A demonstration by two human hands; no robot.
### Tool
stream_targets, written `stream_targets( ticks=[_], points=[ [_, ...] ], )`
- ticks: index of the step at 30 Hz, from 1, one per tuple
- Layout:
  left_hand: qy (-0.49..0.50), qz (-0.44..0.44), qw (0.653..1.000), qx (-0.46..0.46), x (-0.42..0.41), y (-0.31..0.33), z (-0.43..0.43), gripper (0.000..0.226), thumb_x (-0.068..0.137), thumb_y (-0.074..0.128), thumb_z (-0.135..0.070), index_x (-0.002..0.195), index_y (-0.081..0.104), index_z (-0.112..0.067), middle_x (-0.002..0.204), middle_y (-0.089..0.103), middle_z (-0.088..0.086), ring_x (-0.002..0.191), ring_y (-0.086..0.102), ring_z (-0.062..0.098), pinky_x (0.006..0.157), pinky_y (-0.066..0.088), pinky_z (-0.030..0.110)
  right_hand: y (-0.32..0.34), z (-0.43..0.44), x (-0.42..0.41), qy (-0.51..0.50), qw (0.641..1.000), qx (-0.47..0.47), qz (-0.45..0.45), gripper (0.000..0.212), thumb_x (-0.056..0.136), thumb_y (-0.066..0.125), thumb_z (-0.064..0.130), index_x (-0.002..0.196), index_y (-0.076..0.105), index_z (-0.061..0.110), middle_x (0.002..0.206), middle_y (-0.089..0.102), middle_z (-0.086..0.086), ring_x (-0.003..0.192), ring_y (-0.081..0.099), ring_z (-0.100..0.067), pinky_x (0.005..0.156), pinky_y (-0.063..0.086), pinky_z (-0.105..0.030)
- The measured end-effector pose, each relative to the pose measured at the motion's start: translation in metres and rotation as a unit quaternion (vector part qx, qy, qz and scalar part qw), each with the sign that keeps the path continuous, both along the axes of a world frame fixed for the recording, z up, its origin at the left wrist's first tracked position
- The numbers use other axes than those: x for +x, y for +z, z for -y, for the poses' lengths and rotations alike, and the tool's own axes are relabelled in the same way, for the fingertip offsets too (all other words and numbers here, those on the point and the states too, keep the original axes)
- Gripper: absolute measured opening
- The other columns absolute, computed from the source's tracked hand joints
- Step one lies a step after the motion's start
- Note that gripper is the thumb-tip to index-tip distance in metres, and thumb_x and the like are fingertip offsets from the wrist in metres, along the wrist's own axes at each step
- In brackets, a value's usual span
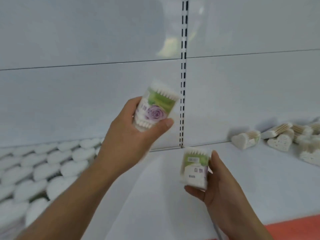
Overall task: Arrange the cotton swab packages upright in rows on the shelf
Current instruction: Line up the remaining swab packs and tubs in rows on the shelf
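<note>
1. The rose-label package (155,108) hangs in the air just left of the slotted upright (183,84). It is tilted, with its top leaning toward the upright. White swab tips show at its top and bottom through the clear wrap.
2. The left hand (131,135) grips this package, fingers curled behind it and the thumb pressed across its lower front.
3. The second package (194,168) is just below the foot of the upright and slightly to its right. It stands nearly straight, with a green band at the top. Its label is too blurred to read, and I cannot tell whether it touches the shelf (164,205).
4. The right hand (223,193) holds it, thumb along the right side and fingers curled under the base.
5. Far left of the upright and lower, the arranged rows (43,167) stand tightly packed on the shelf, showing white heart-shaped tops.
6. Well right of the upright, against the back panel (86,40), the loose heap (285,137) lies on its sides. Heart ends and wooden sticks are visible.
7. The white shelf runs along both sides of the upright's foot.
8. Far below and right of the upright, an orange-red surface (294,227) shows past the shelf's front edge.
</note>
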State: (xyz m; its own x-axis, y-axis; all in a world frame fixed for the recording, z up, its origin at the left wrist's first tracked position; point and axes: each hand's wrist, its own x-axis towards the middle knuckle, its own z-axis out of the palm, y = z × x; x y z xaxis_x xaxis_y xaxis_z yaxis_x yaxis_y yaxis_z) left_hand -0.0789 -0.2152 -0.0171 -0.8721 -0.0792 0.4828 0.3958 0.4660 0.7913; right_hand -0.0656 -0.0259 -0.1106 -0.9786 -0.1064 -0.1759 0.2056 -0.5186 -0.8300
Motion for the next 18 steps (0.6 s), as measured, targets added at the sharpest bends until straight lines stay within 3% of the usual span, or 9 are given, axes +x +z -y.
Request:
stream_targets(
  ticks=[4,8,13,18],
  points=[
    [0.017,-0.02,0.999,-0.018,0.015,0.03,0.063,0.041,0.072,0.077,-0.052,0.105,0.057,-0.042,0.093,0.065,-0.036,0.077,0.062,-0.015,0.059,0.042,0.001,-0.005,0.06,0.015,0.033,0.994,0.064,-0.081,0.051,0.067,0.071,0.033,0.116,0.066,0.023,0.107,0.073,-0.008,0.094,0.071,-0.022,0.076,0.058,-0.038],
    [0.043,-0.02,0.999,-0.027,0.032,0.033,0.125,0.039,0.073,0.077,-0.051,0.105,0.057,-0.042,0.09,0.064,-0.037,0.075,0.061,-0.015,0.057,0.041,0.001,-0.007,0.124,0.029,0.069,0.964,0.212,-0.144,0.053,0.076,0.081,0.011,0.118,0.057,0.032,0.098,0.074,0.006,0.089,0.07,-0.016,0.067,0.053,-0.02],
    [0.039,-0.008,0.999,0.0,0.042,0.025,0.177,0.04,0.07,0.074,-0.054,0.105,0.058,-0.042,0.09,0.067,-0.031,0.074,0.063,-0.011,0.059,0.043,0.011,-0.025,0.165,0.036,0.042,0.921,0.35,-0.169,0.06,0.069,0.083,0.029,0.112,0.053,0.057,0.111,0.065,0.014,0.09,0.064,-0.006,0.08,0.048,-0.02],
    [0.014,0.01,1.0,0.021,0.042,0.008,0.194,0.044,0.065,0.073,-0.057,0.103,0.057,-0.042,0.088,0.067,-0.03,0.072,0.063,-0.01,0.055,0.042,0.004,-0.035,0.18,0.038,-0.038,0.864,0.471,-0.176,0.059,0.071,0.081,0.044,0.117,0.047,0.058,0.113,0.052,0.028,0.1,0.051,0.005,0.082,0.042,-0.02]
  ],
)
